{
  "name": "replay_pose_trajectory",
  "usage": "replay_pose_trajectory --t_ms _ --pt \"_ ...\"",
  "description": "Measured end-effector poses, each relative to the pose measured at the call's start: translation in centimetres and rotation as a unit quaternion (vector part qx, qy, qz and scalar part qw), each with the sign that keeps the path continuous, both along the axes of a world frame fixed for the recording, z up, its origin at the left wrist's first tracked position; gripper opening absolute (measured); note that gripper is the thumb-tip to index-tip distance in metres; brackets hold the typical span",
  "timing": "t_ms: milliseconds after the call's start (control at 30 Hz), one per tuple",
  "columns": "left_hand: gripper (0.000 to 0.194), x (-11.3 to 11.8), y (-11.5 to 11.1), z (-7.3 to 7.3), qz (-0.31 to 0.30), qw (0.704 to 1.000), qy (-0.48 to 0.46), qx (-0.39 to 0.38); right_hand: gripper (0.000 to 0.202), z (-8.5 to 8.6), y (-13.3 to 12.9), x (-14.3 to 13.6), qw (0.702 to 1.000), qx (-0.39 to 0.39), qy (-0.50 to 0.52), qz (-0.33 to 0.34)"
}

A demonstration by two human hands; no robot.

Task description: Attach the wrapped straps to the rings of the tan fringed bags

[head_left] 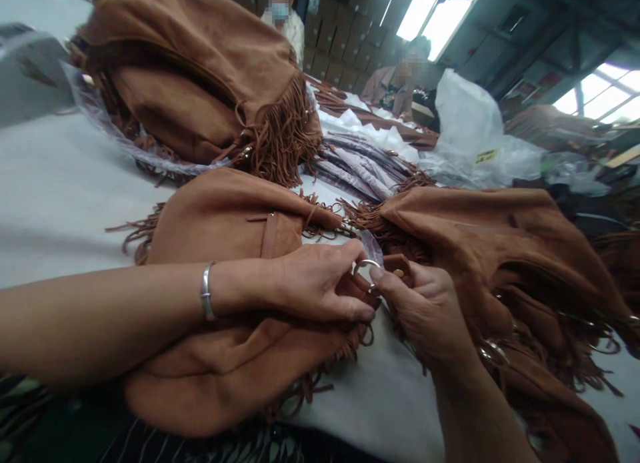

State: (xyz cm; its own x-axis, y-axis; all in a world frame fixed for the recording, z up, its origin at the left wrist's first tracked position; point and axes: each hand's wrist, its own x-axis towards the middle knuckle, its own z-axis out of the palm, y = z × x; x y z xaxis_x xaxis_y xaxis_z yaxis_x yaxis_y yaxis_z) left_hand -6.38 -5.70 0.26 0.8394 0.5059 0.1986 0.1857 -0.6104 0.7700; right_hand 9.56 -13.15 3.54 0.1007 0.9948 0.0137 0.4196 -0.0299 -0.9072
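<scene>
A brown suede bag with fringes lies on the white table in front of me, under my left forearm. My left hand is closed at the bag's right end, thumb and fingers around a brown strap beside a metal ring. Closed from the other side, my right hand pinches the ring between thumb and finger. A brown leather tab with a gold stud shows just behind the right thumb. What lies inside the left palm is hidden.
More fringed brown bags are piled at the back left and lie at the right. Wrapped grey-white strips and clear plastic bags lie farther back. Two people are beyond the table, near stacked cartons.
</scene>
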Motion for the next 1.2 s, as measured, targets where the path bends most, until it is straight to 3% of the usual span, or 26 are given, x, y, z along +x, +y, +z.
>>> replay_pose_trajectory --t_ms 100,267,467,700,900,1067,1200 --pt "0.036 -0.4 -0.6 1.3 0.021 0.995 0.053 0.081 0.016 0.5 -0.1 -0.3 0.999 0.029 -0.039 0.014" --pt "0.024 -1.1 -0.9 3.1 -0.001 0.978 0.095 0.187 0.017 2.1 0.6 0.0 0.984 0.022 -0.139 0.106" --pt "0.025 -1.4 -1.3 4.3 0.036 0.957 0.134 0.254 0.015 3.5 2.2 -0.5 0.981 -0.066 -0.065 0.172" --pt "0.024 -1.4 -1.6 4.5 0.079 0.953 0.171 0.239 0.017 3.8 3.5 -1.4 0.983 -0.086 -0.045 0.157" --pt "0.025 -0.9 -2.0 3.4 0.108 0.969 0.169 0.144 0.016 3.6 3.5 -1.7 0.979 -0.09 -0.083 0.163" --pt "0.029 -0.5 -2.1 2.8 0.127 0.96 0.181 0.172 0.024 3.6 3.9 -1.8 0.972 -0.066 -0.147 0.173" --pt "0.028 -0.4 -2.0 2.7 0.129 0.955 0.192 0.187 0.023 3.2 4.6 -1.5 0.969 -0.083 -0.139 0.189"
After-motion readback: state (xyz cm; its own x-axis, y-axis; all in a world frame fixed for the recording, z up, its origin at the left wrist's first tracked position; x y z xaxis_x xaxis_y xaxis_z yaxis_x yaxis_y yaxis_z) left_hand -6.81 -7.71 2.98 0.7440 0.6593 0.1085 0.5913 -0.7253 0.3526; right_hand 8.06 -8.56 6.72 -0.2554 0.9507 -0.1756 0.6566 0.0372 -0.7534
